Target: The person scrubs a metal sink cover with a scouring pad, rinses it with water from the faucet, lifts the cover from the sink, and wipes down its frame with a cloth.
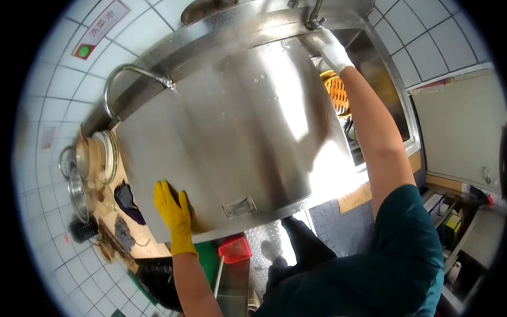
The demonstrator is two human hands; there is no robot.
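Note:
A large stainless steel panel (211, 132) with a recessed pull handle (239, 207) lies in front of me, covering much of the sink area. My left hand (174, 214), in a yellow rubber glove, rests flat on its near left part, fingers stretched and thumb apart. In a white glove, my right hand (332, 52) reaches to the panel's far right corner, close under a tap valve (315, 24). Its fingers appear to close on the corner, though their tips are partly hidden. Below my right forearm, an orange plastic basket (336, 94) sits in the sink (383, 84).
A curved faucet (140, 68) arches over the panel's far left edge. To the left, plates (108, 156), metal bowls (79, 193) and a dark cloth (128, 202) stand on a counter. A red dustpan (235, 249) is below; a white cabinet (459, 132) stands right.

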